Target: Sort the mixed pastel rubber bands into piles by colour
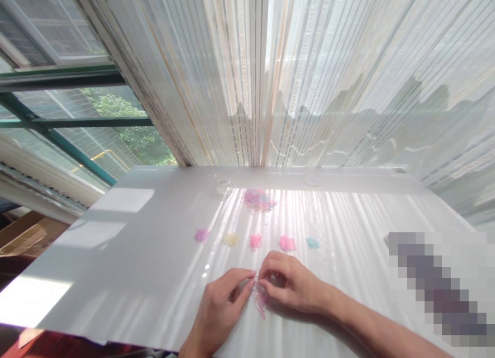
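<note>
Two hands: both work over the table (162, 275), toward the middle of its near edge, fingertips almost meeting.
Left hand (222, 301): thumb and forefinger pinched together on the pink strands, the other fingers curled in.
Right hand (292, 283): thumb and forefinger bent into a ring, their tips closed on the same strands; which loop each hand grips is too small to tell.
Pink strands (260, 302): thin and looped, running from the fingertips toward the near edge.
Good handling: a light pinch right at the tips probably suits something this fine; one hand is best used to steady while the other does the delicate work, with gentle, even tension so nothing snaps or slips.
Light: bright streaks cross the table, so pale loops may be hard to pick out; tilting them into the hands' shade could help.
Colour row: purple pile (202, 235), yellow pile (230, 239), small pink pile (256, 241), larger pink pile (287, 242) and teal pile (313, 243), left to right, beyond the hands.
Mixed heap (258, 200): nearer the far edge, around its middle.
</note>
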Available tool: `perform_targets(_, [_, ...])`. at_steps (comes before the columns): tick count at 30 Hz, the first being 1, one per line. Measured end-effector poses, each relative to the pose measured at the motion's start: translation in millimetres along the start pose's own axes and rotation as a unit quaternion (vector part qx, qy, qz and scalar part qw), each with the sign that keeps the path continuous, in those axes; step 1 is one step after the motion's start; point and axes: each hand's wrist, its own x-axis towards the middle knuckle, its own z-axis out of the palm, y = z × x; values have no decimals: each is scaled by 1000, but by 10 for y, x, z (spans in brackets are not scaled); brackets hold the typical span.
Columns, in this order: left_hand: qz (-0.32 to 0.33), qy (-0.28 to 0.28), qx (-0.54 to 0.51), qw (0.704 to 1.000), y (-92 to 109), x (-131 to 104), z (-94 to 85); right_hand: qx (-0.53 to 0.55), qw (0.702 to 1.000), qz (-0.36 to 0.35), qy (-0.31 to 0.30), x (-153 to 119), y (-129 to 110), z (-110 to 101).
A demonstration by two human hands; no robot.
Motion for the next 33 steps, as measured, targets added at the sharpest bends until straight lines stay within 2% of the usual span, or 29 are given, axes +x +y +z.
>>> perform_targets(3, [0,-10,-4,1000,13,7,-5,-4,1000,6,-3,1,-6,-6])
perform_targets(11, [2,8,0,1000,20,-37,0,5,999,34,-2,-4,-11,-8])
perform_targets(17, [28,-14,56,998,104,56,-118,16,999,34,4,15,-16,-26])
perform_targets(20, [34,33,111,993,66,183,-225,18,999,33,10,15,-21,-40])
perform_targets(22, [11,92,167,982,-5,268,-295,22,999,35,13,13,-21,-45])
perform_targets(25, [-34,148,222,963,-116,359,-370,29,999,34,12,10,-18,-42])
perform_targets(33, [-100,216,256,937,-193,462,-324,25,999,34,6,22,4,-38])
